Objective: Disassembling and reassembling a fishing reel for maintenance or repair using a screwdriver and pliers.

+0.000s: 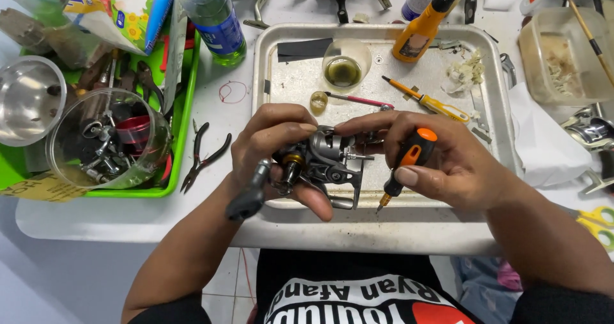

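My left hand (pixel 272 142) grips a grey and black fishing reel body (pixel 323 161) over the front edge of a metal tray (pixel 377 33); the reel's dark handle (pixel 248 193) hangs down toward me. My right hand (pixel 441 158) holds a small orange-and-black screwdriver (pixel 406 167) tucked in the palm, tip pointing down, while its fingertips touch the top of the reel.
On the tray lie a yellow-handled screwdriver (pixel 428 101), a pink pen-like tool (pixel 358 99), a small cup of greenish oil (pixel 344 68) and an orange bottle (pixel 419 30). Black pliers (pixel 204 154) lie left of it, beside a green tray (pixel 185 94) holding a clear bowl of parts (pixel 109 138).
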